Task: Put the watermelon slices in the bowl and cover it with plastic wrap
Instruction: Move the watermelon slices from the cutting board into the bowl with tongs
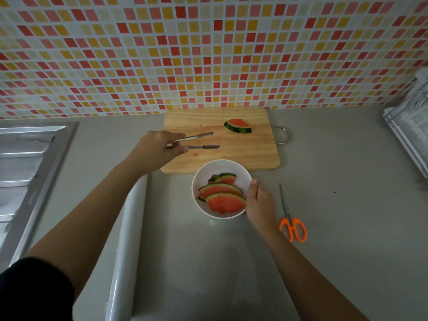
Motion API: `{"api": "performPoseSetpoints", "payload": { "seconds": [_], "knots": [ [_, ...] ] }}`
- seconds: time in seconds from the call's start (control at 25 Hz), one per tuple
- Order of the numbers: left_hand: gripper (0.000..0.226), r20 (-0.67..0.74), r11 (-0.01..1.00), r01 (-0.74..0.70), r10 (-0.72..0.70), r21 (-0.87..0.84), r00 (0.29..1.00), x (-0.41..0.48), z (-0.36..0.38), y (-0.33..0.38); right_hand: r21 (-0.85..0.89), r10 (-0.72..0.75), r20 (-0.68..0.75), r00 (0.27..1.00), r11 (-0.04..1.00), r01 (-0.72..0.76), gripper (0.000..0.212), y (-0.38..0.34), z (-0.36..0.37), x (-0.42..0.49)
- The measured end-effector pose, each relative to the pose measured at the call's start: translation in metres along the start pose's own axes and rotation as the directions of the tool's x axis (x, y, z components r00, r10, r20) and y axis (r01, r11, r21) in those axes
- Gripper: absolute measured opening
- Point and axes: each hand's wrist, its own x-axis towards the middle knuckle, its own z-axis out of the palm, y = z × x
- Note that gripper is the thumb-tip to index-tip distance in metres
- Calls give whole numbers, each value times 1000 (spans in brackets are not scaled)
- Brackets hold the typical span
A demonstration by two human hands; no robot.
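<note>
A white bowl [201,181] stands on the grey counter just in front of the wooden cutting board [254,156]. Three watermelon slices [223,199] lie inside it. My right hand [260,205] grips the bowl's right rim. One more watermelon slice [238,126] lies alone at the far right of the board. My left hand [157,150] holds metal tongs [199,141] over the board's left part; their tips are spread and carry nothing. A roll of plastic wrap [129,239] lies along the counter under my left forearm, with clear film pulled out to its right.
Orange-handled scissors [292,224] lie right of the bowl. A steel sink drainboard [25,172] fills the left side. A white rack [410,126] stands at the far right. The mosaic-tiled wall [208,54] rises directly behind the board.
</note>
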Motion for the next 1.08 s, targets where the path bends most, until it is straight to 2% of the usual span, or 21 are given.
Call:
{"api": "performPoseSetpoints", "payload": {
  "seconds": [0.12, 0.2, 0.32, 0.44, 0.52, 0.6, 0.72, 0.8, 0.88, 1.0, 1.08],
  "knots": [
    [41, 88, 988, 150, -151, 26, 985, 48, 41, 0, -15, -15, -5, 1000, 1000, 15, 41, 0, 1, 0],
    [40, 140, 979, 202, -203, 22, 969, 73, 62, 0, -17, 1, 3, 1000, 1000, -1, 39, 1, 1, 1],
    [41, 198, 982, 182, -167, -58, 966, 98, 79, 1, -22, 12, 7, 1000, 1000, -12, 41, 4, 3, 3],
    [40, 157, 982, 163, -147, -97, 977, 101, 84, 1, -9, 10, 4, 1000, 1000, -10, 41, 3, 3, 2],
    [37, 58, 995, 83, -80, -52, 995, 94, 84, 2, 2, -7, -18, 1000, 1000, 7, 39, 2, 2, 1],
    [36, -46, 996, -65, 67, 57, 997, 83, 83, 3, -9, -9, -29, 1000, 1000, 9, 37, 0, 1, 0],
    [34, -178, 937, -275, 315, 216, 932, 61, 78, 6, -2, -11, -29, 1000, 1000, 11, 34, -1, 1, 0],
    [33, -227, 910, -319, 381, 266, 896, 52, 77, 6, 8, -6, -21, 1000, 1000, 6, 32, -1, 1, 0],
    [34, -228, 945, -257, 301, 203, 926, 48, 77, 6, 4, 0, -9, 1000, 1000, 0, 33, 0, 1, 0],
    [32, -168, 999, -32, 30, -9, 985, 44, 80, 3, 25, 9, 9, 1000, 1000, -10, 36, 0, 1, 0],
    [23, -103, 978, 104, -125, -183, 987, 34, 80, 2, 30, 10, 17, 1000, 999, -11, 37, -1, 0, -1]
  ]
}}
